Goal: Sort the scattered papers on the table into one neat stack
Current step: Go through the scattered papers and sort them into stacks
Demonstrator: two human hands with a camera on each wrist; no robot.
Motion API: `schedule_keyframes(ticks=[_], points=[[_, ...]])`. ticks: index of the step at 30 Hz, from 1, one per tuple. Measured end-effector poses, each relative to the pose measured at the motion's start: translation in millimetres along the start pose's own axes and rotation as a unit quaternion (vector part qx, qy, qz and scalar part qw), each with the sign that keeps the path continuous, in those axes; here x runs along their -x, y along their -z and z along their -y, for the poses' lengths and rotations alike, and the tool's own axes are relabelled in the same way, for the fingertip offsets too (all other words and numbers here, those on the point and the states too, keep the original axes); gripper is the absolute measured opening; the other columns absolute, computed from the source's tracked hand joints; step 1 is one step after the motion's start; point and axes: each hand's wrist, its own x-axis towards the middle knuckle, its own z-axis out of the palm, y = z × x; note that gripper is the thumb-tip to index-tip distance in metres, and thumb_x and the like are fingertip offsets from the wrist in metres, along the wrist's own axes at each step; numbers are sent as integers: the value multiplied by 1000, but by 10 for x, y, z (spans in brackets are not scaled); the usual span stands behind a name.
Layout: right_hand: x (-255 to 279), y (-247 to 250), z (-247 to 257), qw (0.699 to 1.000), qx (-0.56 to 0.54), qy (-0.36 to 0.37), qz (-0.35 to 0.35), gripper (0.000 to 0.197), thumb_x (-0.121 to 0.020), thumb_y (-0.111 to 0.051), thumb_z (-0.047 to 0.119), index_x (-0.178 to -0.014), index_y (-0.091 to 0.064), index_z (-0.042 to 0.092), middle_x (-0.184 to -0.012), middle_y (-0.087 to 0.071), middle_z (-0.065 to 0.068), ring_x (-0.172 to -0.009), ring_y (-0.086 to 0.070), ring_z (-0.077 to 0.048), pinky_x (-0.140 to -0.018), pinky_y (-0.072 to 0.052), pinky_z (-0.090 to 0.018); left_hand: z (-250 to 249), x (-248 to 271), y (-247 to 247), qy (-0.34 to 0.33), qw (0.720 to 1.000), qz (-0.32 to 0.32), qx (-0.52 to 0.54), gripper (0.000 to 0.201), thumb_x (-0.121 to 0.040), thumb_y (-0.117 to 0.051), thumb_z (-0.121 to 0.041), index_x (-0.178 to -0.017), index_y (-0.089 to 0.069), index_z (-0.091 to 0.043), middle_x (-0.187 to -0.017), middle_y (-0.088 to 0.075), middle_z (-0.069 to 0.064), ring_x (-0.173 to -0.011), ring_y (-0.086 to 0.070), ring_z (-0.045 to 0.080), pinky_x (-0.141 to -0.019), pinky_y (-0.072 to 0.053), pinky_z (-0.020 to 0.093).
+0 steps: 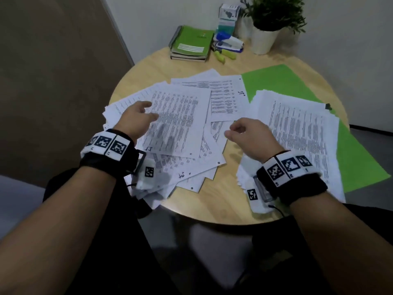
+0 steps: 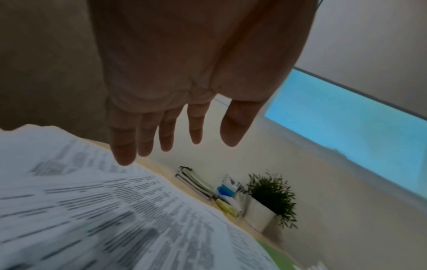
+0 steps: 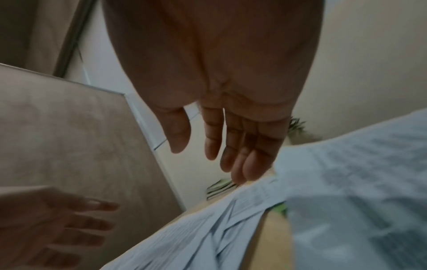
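Observation:
Printed white papers lie scattered and overlapping across the left and middle of the round wooden table. To the right, a thicker, roughly squared stack of papers rests on a green sheet. My left hand hovers over the scattered papers with its fingers straight and spread, holding nothing. My right hand hangs between the two piles beside the stack, its fingers relaxed and empty.
At the table's far edge stand green notebooks, a blue and white stapler, yellow highlighters, a small box and a potted plant. A brown panel stands to the left.

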Motion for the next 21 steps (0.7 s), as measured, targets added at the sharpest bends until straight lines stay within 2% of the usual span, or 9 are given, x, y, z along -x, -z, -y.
schedule_keyframes(ticks=[2,4,5,9,12,15,18,20,21], points=[[-147,-259,156,998,52,-8,36,45,-89,-63,42,-120,-60,10,-119,-61,-7,-111,-56,-23,-88,-41,-28,111,-95,23,9,1000,5,-8,48,-93,-62,-18,-139,-50,-18,-148,-42,12,-123,-49,23,-99,-40,35],[-327,-515,291,993,101,-38,53,58,-89,-60,48,-128,-53,5,-129,-57,-11,-118,-53,-27,-86,-39,-28,213,-166,26,21,1000,13,-17,49,-93,-62,-20,-140,-49,-20,-144,-45,11,-111,-51,21,-92,-42,33],[-416,-634,345,990,120,-59,52,63,-88,-60,51,-129,-50,3,-130,-56,-12,-118,-53,-28,-85,-40,-28,271,-189,23,30,999,17,-23,49,-92,-62,-21,-140,-49,-20,-142,-47,11,-110,-53,23,-92,-43,33],[-667,-1011,450,978,161,-132,15,77,-80,-66,55,-129,-41,2,-131,-49,-16,-120,-50,-33,-99,-43,-40,454,-260,5,46,996,31,-67,51,-94,-59,-24,-143,-45,-19,-146,-46,12,-127,-49,28,-98,-40,34],[-735,-1090,468,977,141,-158,6,71,-81,-73,38,-132,-37,4,-131,-49,-17,-117,-53,-32,-94,-47,-40,471,-297,25,44,996,43,-65,51,-94,-60,-26,-143,-45,-19,-144,-47,11,-122,-52,26,-97,-41,34],[-746,-1006,441,982,139,-126,2,53,-90,-64,16,-134,-39,3,-127,-55,-16,-114,-56,-30,-78,-45,-31,483,-302,83,38,996,54,-56,50,-94,-60,-28,-142,-46,-19,-143,-48,11,-115,-53,23,-98,-42,34],[-662,-855,391,981,169,-91,-19,31,-91,-58,10,-121,-52,2,-116,-60,-12,-107,-58,-29,-73,-40,-26,499,-262,116,31,997,67,-39,48,-95,-60,-29,-140,-47,-19,-140,-49,11,-107,-52,21,-98,-43,36],[-580,-755,371,975,198,-100,6,7,-90,-59,12,-94,-58,7,-94,-60,-5,-96,-58,-27,-70,-42,-26,502,-203,119,21,996,83,-33,46,-95,-60,-29,-138,-48,-19,-138,-50,10,-104,-53,21,-93,-44,35],[-542,-704,331,975,193,-110,10,13,-88,-60,11,-77,-53,10,-79,-55,-2,-87,-55,-25,-61,-40,-23,507,-167,117,16,995,91,-35,46,-95,-60,-29,-138,-49,-18,-138,-50,10,-107,-54,22,-91,-44,33]])
